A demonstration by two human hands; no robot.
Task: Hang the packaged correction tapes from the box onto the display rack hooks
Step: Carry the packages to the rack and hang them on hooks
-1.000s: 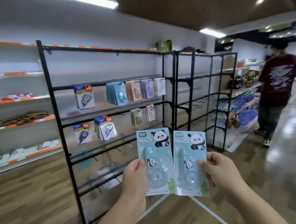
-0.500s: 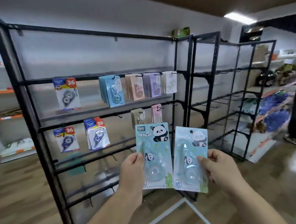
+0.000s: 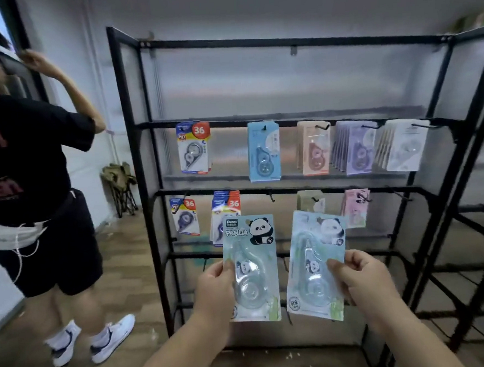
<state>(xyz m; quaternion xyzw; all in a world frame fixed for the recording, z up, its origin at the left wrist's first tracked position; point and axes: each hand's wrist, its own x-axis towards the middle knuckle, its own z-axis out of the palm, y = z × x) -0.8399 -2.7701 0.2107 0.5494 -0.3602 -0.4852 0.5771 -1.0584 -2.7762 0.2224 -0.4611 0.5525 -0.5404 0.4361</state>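
Left hand pinches the left pack, right hand the right pack, both upright before the rack, long axes vertical; a bare hook on the middle bar lies just above, nearer the left pack.

- Display rack — matt black metal bars.
- Panda packs — printed card under glossy clear plastic blisters.
- Floor — glossy wood-look planks.
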